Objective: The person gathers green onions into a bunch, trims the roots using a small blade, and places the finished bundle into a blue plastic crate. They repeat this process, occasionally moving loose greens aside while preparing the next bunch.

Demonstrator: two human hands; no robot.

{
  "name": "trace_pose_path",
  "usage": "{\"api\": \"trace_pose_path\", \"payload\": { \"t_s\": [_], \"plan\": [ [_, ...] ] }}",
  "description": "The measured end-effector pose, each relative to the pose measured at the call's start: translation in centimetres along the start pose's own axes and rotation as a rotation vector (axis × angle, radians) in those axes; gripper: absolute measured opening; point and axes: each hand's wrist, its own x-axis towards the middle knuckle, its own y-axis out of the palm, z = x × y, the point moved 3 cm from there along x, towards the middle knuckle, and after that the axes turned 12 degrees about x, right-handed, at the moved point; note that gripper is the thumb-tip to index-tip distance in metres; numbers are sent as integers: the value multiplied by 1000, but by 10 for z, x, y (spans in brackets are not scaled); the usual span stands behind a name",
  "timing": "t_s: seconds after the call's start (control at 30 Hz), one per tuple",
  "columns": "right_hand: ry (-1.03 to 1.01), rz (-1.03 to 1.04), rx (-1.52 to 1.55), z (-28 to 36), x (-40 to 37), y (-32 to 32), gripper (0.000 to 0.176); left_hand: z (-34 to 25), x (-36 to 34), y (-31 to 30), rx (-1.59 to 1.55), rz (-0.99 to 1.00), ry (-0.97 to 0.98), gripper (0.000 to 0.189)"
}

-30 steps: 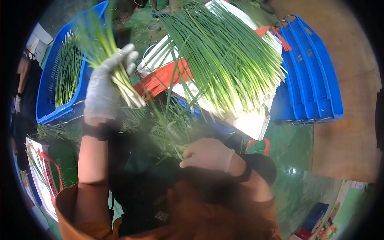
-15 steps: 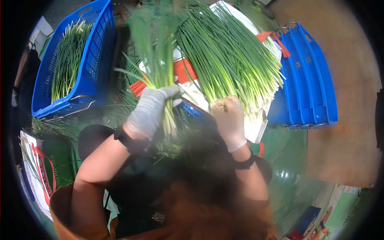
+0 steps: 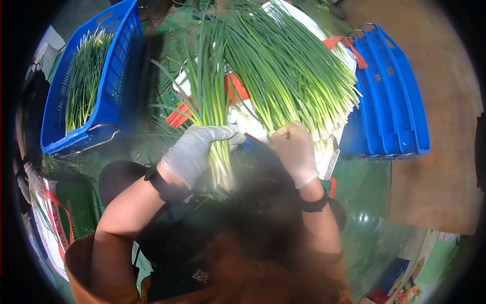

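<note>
My left hand (image 3: 195,152), in a white glove, is wrapped round a small bunch of green onions (image 3: 218,109). Its pale root ends hang below my fingers and its green leaves point up. My right hand (image 3: 295,149), also gloved, is closed at the lower left edge of the large pile of green onions (image 3: 296,76). Whatever its fingers grip is too small to make out. The pile lies on a white surface, with red ties (image 3: 237,88) between it and the held bunch.
A blue crate (image 3: 109,83) with green onions stands at the left. Another blue crate (image 3: 392,96) is at the right, beside a brown board (image 3: 435,116). At the left edge, a co-worker's gloved hand (image 3: 34,177) shows above a white bag (image 3: 50,228).
The held bunch has come lower and slightly right with my left hand. My right hand has shifted slightly right and down. A co-worker's gloved hand has moved down at the left edge.
</note>
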Motion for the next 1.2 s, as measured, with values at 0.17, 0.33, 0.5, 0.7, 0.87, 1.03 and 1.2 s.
{"api": "trace_pose_path", "payload": {
  "t_s": [0.17,0.33,0.5,0.7,0.87,1.03,1.2],
  "plan": [
    [252,248,670,35,-18,-1,17,-2,-7,12,-33,6,-116,29],
    [251,259,627,34,-19,6,22,-10,-18,17,-26,-31,-128,30],
    [-39,54,-315,-1,-4,10,24,-16,-6,2,-41,-171,-77,24],
    [189,99,295,2,-3,-1,17,-11,-7,4,-16,-119,-82,32],
    [491,305,945,24,-11,-2,23,-13,-10,7,10,-19,-115,33],
    [766,496,1416,36,-25,8,32,-8,-11,9,-61,-138,-178,25],
    [742,441,1183,37,-24,10,26,-4,-8,3,92,-330,-107,21]
  ]
}}
